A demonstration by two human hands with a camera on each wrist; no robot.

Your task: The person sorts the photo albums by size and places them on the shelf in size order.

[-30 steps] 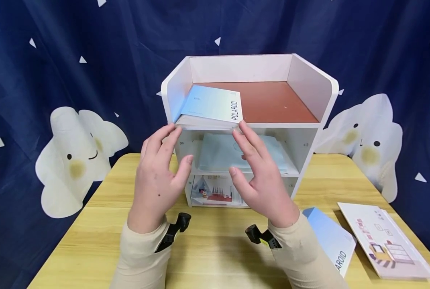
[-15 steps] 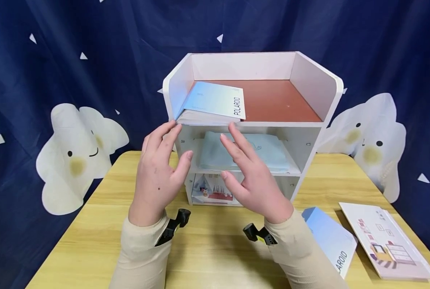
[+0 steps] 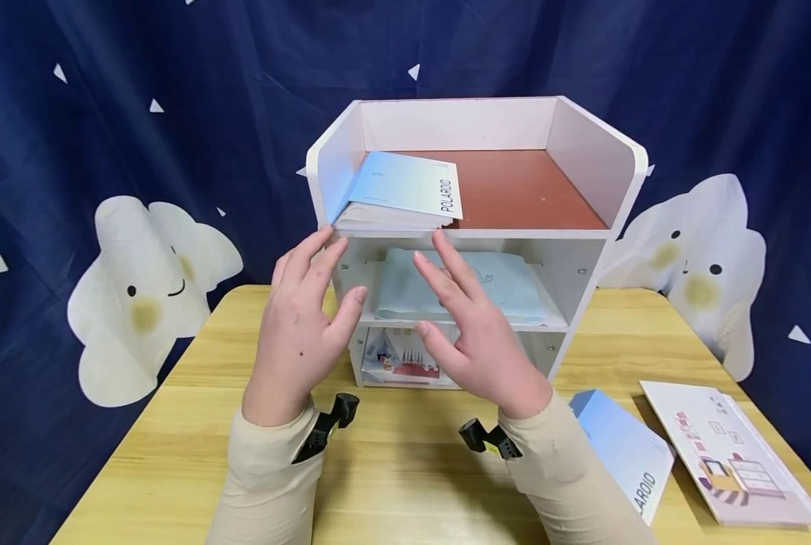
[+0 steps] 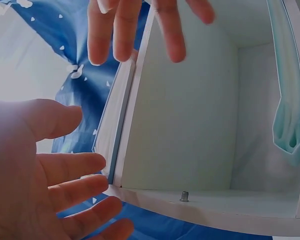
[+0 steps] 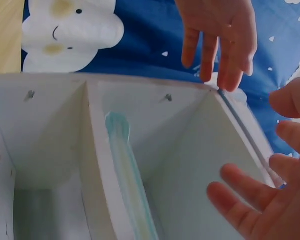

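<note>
A blue-and-white POLAROID book (image 3: 405, 182) lies at the left of the top shelf of a small white shelf unit (image 3: 456, 125). Its spine side stands against the left side wall, and its page edges fan toward the front under the slightly raised cover. At the front left corner of the top shelf, my left hand (image 3: 299, 325) has its fingers extended, fingertips right by the book's corner. My right hand (image 3: 480, 341) is held in front of the middle shelf, fingers straight and spread, tips just below the book's front right corner. Neither hand grips anything.
A pale blue folder-like item (image 3: 507, 284) lies on the middle shelf. On the bottom shelf is an illustrated booklet (image 3: 405, 363). Another POLAROID book (image 3: 623, 454) and a white illustrated booklet (image 3: 739, 462) lie on the wooden table (image 3: 173, 454) at right.
The book has shifted slightly farther back on the top shelf, showing more of its page edges. My right hand has moved left and off the book's corner; the left has barely moved.
</note>
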